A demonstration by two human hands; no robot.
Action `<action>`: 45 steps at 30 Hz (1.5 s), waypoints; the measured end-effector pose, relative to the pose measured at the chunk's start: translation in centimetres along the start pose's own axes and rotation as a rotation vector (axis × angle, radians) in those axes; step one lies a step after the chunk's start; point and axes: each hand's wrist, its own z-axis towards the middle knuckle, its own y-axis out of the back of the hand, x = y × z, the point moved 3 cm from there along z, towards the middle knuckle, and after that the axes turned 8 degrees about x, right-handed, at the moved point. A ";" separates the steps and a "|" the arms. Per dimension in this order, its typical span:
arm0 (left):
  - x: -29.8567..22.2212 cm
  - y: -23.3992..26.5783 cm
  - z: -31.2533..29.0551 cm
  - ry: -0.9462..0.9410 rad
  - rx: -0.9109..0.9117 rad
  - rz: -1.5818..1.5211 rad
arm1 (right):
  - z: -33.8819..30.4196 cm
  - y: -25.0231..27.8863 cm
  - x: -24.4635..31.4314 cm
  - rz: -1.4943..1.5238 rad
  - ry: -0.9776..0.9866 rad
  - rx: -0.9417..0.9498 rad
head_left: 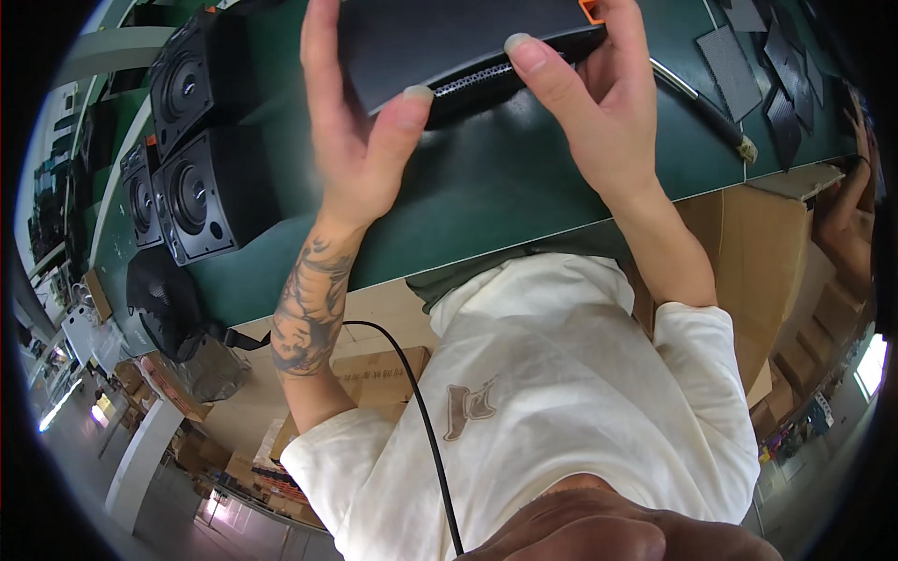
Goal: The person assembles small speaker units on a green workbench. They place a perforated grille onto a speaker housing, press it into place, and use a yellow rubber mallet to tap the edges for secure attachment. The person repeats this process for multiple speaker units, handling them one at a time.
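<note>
Both my hands grip a black speaker box [440, 37] above the green worktable, at the top of the view. Its smooth black side faces up, and a perforated metal grille edge [472, 80] shows along its near side. My left hand [360, 154] clasps the left end, its thumb on the near edge. My right hand [608, 117] wraps the right end, its thumb pressed at the grille edge. Close to the right fingers is a small orange piece [590, 11]. The far part of the box lies outside the view.
Several black speakers [192, 192] stand at the table's left. A black-handled tool [706, 117] and flat perforated grilles [730, 70] lie to the right on the green worktable [449, 201]. A black mesh bag [159, 299] hangs at the left edge. A black cable [421, 402] crosses my shirt; cardboard [748, 252] stands at right.
</note>
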 end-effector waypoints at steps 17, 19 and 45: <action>0.5 1.2 0.9 -0.238 -0.035 0.419 | 0.1 0.7 -2.0 -0.106 0.134 -0.041; 0.6 1.7 0.9 -0.256 0.001 0.436 | 0.4 1.4 -0.9 -0.171 0.099 0.062; -1.4 2.6 0.5 -0.113 0.116 0.375 | 1.1 1.9 0.2 0.137 -0.144 0.354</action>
